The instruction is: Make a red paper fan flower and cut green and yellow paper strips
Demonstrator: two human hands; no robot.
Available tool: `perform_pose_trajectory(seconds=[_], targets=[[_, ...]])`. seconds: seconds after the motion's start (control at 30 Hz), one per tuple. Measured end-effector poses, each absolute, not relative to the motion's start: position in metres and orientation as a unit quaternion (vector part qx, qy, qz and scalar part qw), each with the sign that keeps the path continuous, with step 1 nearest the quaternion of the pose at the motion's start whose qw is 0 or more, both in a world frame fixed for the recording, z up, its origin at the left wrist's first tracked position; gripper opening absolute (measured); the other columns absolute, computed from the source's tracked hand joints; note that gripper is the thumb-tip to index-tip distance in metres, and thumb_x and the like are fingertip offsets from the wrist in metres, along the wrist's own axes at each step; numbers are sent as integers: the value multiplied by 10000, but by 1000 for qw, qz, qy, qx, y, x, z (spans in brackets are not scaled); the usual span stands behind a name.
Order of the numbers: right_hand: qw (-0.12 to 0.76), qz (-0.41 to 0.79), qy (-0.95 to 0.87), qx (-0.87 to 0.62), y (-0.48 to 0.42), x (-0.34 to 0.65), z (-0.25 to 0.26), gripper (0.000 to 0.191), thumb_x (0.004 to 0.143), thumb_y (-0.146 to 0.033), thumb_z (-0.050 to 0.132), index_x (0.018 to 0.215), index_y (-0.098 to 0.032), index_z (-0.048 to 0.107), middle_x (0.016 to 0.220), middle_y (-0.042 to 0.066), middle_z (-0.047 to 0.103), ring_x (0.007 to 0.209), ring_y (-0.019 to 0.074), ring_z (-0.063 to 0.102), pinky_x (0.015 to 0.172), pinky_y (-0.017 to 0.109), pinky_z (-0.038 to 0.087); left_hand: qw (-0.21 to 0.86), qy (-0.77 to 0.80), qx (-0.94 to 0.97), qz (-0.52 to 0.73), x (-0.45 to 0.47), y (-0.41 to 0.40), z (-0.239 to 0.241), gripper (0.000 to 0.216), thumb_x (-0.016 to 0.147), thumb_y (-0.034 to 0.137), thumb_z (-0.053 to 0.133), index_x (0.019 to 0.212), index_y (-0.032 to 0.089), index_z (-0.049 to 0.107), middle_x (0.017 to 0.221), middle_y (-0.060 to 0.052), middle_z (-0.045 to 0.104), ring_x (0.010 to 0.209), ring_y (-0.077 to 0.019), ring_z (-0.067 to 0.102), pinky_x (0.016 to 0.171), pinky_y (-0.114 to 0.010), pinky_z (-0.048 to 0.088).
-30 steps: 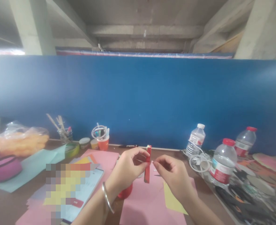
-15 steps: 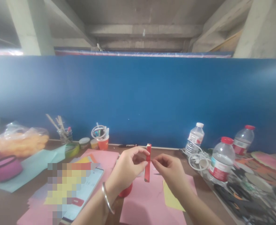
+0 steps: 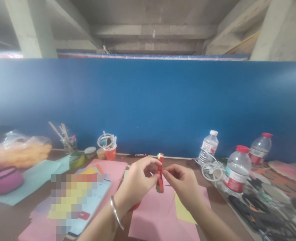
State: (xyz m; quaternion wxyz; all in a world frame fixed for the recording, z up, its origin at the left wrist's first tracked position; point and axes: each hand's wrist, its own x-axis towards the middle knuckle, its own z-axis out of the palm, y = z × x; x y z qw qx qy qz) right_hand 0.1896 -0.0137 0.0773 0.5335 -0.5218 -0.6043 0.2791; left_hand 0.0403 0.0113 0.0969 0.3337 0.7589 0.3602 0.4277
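The left hand's (image 3: 140, 175) thumb and forefinger pinch a narrow red folded strip (image 3: 160, 182) near its upper part, holding it nearly upright above the table. The right hand (image 3: 183, 179) brings its thumb and forefinger close together at the strip's right edge; whether those tips grip it or only meet beside it cannot be told.

A second ago a small gap parts the right fingertips from the strip; now they are right at it. The strip has also turned: earlier a mostly flat red face shows, while now yellowish surfaces show at its upper and lower ends.

A silvery bangle (image 3: 116, 212) circles the left wrist. Beneath the hands lies a pink sheet (image 3: 163, 217), with a piece of yellow paper (image 3: 184, 211) partly under the right forearm. A red object (image 3: 135, 206) peeks out below the left hand, less of it visible than before.

Farther left, a phone (image 3: 101, 192) lies partly under a pixelated patch, and an orange cup (image 3: 110, 154) of tools stands behind. Off to the right, a coiled white cable (image 3: 214, 172) sits near a red-capped bottle (image 3: 237, 172). Beyond the brown table (image 3: 217, 201) stands a blue panel (image 3: 148, 107).
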Motion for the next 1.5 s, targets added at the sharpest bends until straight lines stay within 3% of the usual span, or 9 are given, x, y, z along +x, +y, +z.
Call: perform_pose_trajectory(seconds=[0.2,0.37,0.77,1.13,1.5], targets=[[521,237,-611,-547,-14,190,79,184,739,-271,535,616,-164,621,567,11,614,543,141,516,496,227,369,319,359,761,437,40,9,99,223,721,106,534,900,226,594,879,-5,649,797,-159,600,717,-284,474],[524,280,-602,-533,-12,191,79,199,738,-292,542,623,-159,637,593,26,625,576,155,528,519,238,377,316,363,760,437,41,9,101,217,720,102,521,882,215,611,867,-9,664,793,-164,606,725,-286,469],[551,346,-553,-521,-11,188,78,174,712,-284,556,628,-149,626,552,-11,534,489,96,411,436,213,277,298,403,751,430,41,7,102,167,771,145,449,816,215,593,810,6,655,696,-146,593,621,-258,442],[558,360,-548,-509,-12,188,81,139,698,-254,557,615,-148,592,542,-21,499,492,89,389,419,202,268,227,413,790,392,40,9,99,128,740,152,482,710,215,589,710,19,633,673,-154,571,622,-262,417],[566,381,-543,-491,-10,191,78,139,703,-266,563,622,-154,574,534,-38,476,451,72,340,416,204,241,230,425,775,406,34,12,103,114,743,183,464,690,201,563,662,23,601,610,-135,544,564,-236,409]])
